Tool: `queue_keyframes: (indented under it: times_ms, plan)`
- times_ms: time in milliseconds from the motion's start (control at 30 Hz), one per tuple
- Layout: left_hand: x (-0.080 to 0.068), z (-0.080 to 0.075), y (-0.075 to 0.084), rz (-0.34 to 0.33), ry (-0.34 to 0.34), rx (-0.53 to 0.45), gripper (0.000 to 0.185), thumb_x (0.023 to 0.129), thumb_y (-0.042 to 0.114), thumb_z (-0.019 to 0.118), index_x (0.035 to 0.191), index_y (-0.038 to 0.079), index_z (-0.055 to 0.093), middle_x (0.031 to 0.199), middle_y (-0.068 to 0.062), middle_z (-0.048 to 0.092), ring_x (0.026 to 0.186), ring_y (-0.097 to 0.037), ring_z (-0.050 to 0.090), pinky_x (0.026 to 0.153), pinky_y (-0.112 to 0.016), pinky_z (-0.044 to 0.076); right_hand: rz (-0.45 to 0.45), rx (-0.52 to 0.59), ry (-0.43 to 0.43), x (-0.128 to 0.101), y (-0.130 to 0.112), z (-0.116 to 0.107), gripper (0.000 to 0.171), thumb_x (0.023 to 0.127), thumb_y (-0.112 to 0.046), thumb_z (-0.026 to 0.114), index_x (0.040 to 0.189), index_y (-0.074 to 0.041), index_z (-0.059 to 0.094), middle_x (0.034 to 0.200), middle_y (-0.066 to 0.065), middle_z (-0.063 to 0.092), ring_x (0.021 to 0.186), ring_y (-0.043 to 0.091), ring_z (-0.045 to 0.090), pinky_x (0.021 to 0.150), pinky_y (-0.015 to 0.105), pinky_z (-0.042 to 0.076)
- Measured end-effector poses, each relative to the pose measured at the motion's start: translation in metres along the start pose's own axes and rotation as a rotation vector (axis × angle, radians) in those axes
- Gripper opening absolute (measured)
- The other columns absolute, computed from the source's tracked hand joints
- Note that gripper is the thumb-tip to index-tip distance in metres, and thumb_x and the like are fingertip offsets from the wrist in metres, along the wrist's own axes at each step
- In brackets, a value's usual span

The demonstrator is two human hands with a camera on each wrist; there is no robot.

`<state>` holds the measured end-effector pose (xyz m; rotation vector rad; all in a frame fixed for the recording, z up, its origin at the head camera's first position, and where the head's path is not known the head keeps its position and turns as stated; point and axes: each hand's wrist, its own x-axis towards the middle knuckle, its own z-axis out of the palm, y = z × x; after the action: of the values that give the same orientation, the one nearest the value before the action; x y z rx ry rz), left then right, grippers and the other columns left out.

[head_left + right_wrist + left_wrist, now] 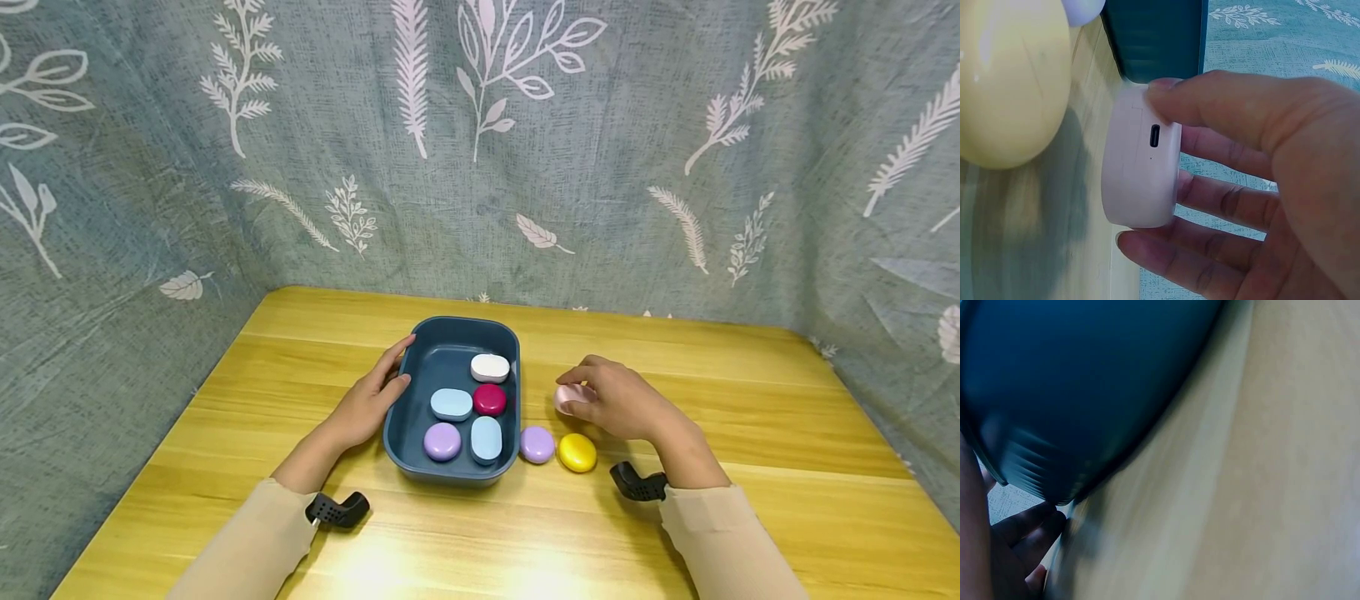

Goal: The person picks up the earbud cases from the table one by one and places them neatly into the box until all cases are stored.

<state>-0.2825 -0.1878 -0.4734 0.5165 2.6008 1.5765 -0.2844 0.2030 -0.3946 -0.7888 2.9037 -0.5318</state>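
My left hand (pixel 372 402) rests against the left side of a dark blue plastic bin (pixel 397 429), thumb at the rim and fingertips touching the outer wall; in the left wrist view these fingers (pixel 1035 537) meet the wall low down. To the right of the bin, my right hand (pixel 626 402) grips a pale pink earbud charging case (pixel 1138 162) between thumb and fingers. Its small charging port faces the right wrist camera. A round yellow case (pixel 577 452) and a round lavender case (pixel 537 445) lie on the table just in front of that hand.
Inside the bin lie a white oval case (pixel 490 367), a magenta round one (pixel 489 400), two light blue oval cases (pixel 452 404) and a lavender round one (pixel 442 442). A patterned grey-blue cloth (pixel 450 225) hangs behind the wooden table (pixel 315 333).
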Motion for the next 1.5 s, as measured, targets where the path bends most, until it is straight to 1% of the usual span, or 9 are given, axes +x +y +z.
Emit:
queue_keyframes:
  times_ms: [133, 367, 600, 800, 1100, 1333, 1500]
  plan:
    - [0.0007, -0.0006, -0.0011, 0.007, 0.002, 0.000, 0.058, 0.113, 0.031, 0.043, 0.164, 0.044, 0.020, 0.164, -0.016, 0.040, 0.151, -0.037, 0.041, 0.122, -0.059, 0.034, -0.003, -0.003, 0.001, 0.0008, -0.0011, -0.0008, 0.035, 0.095, -0.025, 0.077, 0.124, -0.006, 0.075, 0.109, 0.008, 0.068, 0.090, 0.020, 0.060, 0.084, 0.042, 0.052]
    - [-0.0001, -0.0022, 0.0002, 0.003, 0.003, -0.005, 0.058, 0.113, 0.032, 0.043, 0.164, 0.044, 0.020, 0.166, -0.016, 0.037, 0.153, -0.036, 0.037, 0.124, -0.058, 0.032, 0.001, -0.005, -0.005, 0.0022, -0.0021, -0.0022, 0.035, 0.095, -0.026, 0.076, 0.124, -0.007, 0.075, 0.107, 0.007, 0.067, 0.087, 0.018, 0.059, 0.081, 0.038, 0.051]
    - [-0.0003, -0.0037, 0.0011, 0.005, 0.003, -0.003, 0.058, 0.113, 0.031, 0.043, 0.164, 0.045, 0.019, 0.165, -0.016, 0.037, 0.153, -0.036, 0.038, 0.123, -0.059, 0.033, 0.001, -0.007, -0.002, 0.0035, -0.0023, -0.0032, 0.034, 0.095, -0.025, 0.076, 0.124, -0.007, 0.075, 0.108, 0.007, 0.068, 0.088, 0.019, 0.059, 0.082, 0.040, 0.051]
    - [-0.0008, -0.0047, 0.0013, -0.001, 0.004, 0.002, 0.058, 0.113, 0.032, 0.043, 0.164, 0.045, 0.019, 0.166, -0.016, 0.037, 0.154, -0.035, 0.036, 0.124, -0.057, 0.031, 0.001, -0.008, -0.002, 0.0046, -0.0026, -0.0036, 0.034, 0.095, -0.025, 0.076, 0.124, -0.007, 0.075, 0.107, 0.007, 0.068, 0.086, 0.018, 0.059, 0.080, 0.039, 0.051]
    - [-0.0019, -0.0056, 0.0008, -0.011, 0.005, 0.001, 0.058, 0.112, 0.033, 0.043, 0.164, 0.044, 0.020, 0.166, -0.016, 0.037, 0.153, -0.036, 0.037, 0.124, -0.058, 0.032, -0.021, -0.016, 0.024, 0.0058, -0.0036, -0.0026, 0.036, 0.096, -0.025, 0.075, 0.126, -0.005, 0.073, 0.105, 0.005, 0.068, 0.085, 0.017, 0.058, 0.080, 0.037, 0.050]
    - [-0.0015, -0.0041, 0.0009, -0.013, -0.005, -0.003, 0.058, 0.112, 0.033, 0.043, 0.164, 0.043, 0.020, 0.163, -0.016, 0.041, 0.150, -0.038, 0.042, 0.121, -0.060, 0.036, -0.019, -0.005, 0.041, 0.0052, -0.0033, -0.0005, 0.038, 0.097, -0.029, 0.074, 0.128, -0.007, 0.073, 0.106, 0.004, 0.069, 0.084, 0.015, 0.058, 0.078, 0.036, 0.050]
    - [-0.0001, -0.0013, -0.0001, -0.005, -0.012, -0.011, 0.058, 0.112, 0.032, 0.044, 0.164, 0.043, 0.021, 0.164, -0.016, 0.040, 0.151, -0.037, 0.041, 0.121, -0.060, 0.036, -0.009, -0.003, 0.069, 0.0014, -0.0031, -0.0007, 0.037, 0.097, -0.030, 0.074, 0.127, -0.009, 0.073, 0.105, 0.002, 0.068, 0.082, 0.015, 0.057, 0.075, 0.034, 0.048]
